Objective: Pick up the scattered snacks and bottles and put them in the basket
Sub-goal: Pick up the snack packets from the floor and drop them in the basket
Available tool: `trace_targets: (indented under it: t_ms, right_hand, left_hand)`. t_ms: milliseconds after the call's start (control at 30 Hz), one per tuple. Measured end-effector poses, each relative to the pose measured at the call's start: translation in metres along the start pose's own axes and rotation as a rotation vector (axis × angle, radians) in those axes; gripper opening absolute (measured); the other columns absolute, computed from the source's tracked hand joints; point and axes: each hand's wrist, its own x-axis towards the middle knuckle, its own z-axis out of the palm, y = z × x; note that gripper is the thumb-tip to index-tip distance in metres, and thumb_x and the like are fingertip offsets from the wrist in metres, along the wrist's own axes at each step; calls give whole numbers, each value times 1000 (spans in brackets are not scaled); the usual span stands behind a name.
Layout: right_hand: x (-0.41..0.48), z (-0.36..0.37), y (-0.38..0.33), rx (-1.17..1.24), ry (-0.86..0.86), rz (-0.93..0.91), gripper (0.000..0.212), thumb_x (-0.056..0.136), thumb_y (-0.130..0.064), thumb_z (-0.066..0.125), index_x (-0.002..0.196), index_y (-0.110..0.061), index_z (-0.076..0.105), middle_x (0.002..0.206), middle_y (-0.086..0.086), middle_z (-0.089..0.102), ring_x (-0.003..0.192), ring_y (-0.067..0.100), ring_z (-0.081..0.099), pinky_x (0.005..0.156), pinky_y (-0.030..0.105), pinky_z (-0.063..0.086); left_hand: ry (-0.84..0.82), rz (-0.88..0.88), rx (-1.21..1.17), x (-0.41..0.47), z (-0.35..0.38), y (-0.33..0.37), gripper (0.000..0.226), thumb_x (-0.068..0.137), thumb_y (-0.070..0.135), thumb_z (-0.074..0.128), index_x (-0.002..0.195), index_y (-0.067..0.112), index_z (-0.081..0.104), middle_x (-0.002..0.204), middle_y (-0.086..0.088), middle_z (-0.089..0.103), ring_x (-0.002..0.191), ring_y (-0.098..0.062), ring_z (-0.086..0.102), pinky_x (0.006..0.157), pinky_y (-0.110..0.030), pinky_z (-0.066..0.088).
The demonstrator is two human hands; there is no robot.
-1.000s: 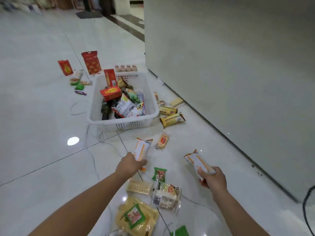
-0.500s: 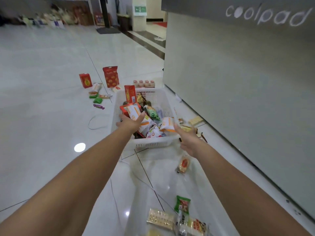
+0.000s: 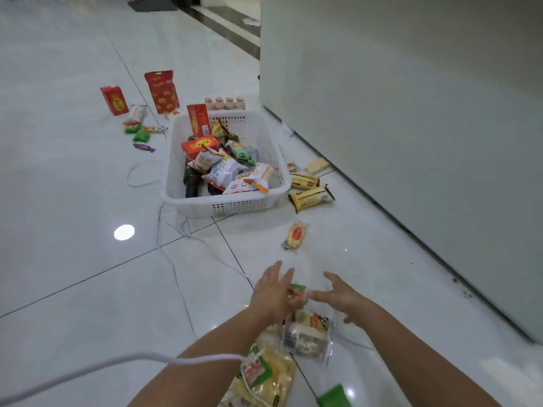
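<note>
— Where are the arms?
— Both reach forward and down from the lower edge of the view, bare forearms converging toward the middle.
— And the left hand (image 3: 274, 295)?
— Palm down, fingers stretched forward and slightly spread, nothing clasped that I can see.
— The right hand (image 3: 338, 298)?
— Just beside the left, a narrow gap between them. Its fingers (image 3: 330, 277) are splayed and loosely curved, thumb pointing toward the left hand, wrist straight with the forearm. It grips nothing.
</note>
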Motion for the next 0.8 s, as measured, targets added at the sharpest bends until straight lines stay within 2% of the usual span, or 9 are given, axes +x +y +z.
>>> trace_targets:
  t_ms: [100,167,233,300,400,467,533,667,800]
  right_hand:
    - [-7,9,32,-97,-29,1,89,74,-36,77,147,-25,27,149,10,31,134,28,37,107,36,37]
    - [-8,16,48,-138,-12,-16,87,73,-33,79,145,-22,31,145,12,38,130,26,43,108,36,38]
    - [-9,22,58,-211,36,-45,85,73,-34,78,144,-21,33,140,11,42,127,25,44,106,34,40]
    - [-10,26,63,-288,93,-78,83,72,-37,77,142,-22,35,135,8,45,125,23,44,103,33,40]
    - [-10,32,65,-384,126,-99,79,73,-38,76,140,-25,36,132,4,46,124,22,41,99,32,41]
    - [-10,38,65,-523,143,-116,74,75,-37,74,138,-26,37,132,3,45,124,21,40,98,34,41]
    - [-12,42,64,-671,183,-156,63,77,-34,71,132,-26,43,130,2,45,121,20,42,94,33,42]
    - [-14,44,65,-684,244,-206,56,76,-27,73,124,-23,46,125,2,41,115,19,44,84,31,46]
    - [-16,41,68,-679,217,-188,52,76,-28,75,121,-23,48,123,3,44,112,18,47,75,28,40]
  left_hand:
    - [-115,65,49,-8,24,13,80,90,47,54,153,24,10,160,-8,-5,147,-28,2,118,-41,14]
    - [-172,80,47,-11,31,15,84,89,30,61,153,23,7,160,-7,-8,147,-28,4,118,-41,20]
    - [-167,73,60,-14,32,15,89,86,16,63,153,21,4,160,-7,-5,145,-29,13,115,-42,27]
    - [-112,47,86,-15,31,16,91,83,9,62,152,16,3,156,-10,8,137,-31,27,109,-41,36]
    - [-67,-4,118,-14,29,14,87,81,10,63,150,12,10,143,-14,22,127,-32,33,101,-39,42]
    - [-61,-20,124,-14,29,12,70,81,12,64,141,8,28,135,-14,27,122,-30,34,97,-38,45]
    - [-44,-38,89,-15,30,10,54,82,12,63,129,6,38,129,-13,31,119,-29,36,93,-37,46]
    - [2,-112,-94,-14,30,7,41,85,16,61,120,8,42,122,-12,44,112,-27,42,88,-37,43]
    - [-2,-181,-291,-12,30,9,24,82,23,66,90,21,43,98,-7,53,87,-23,45,79,-39,44]
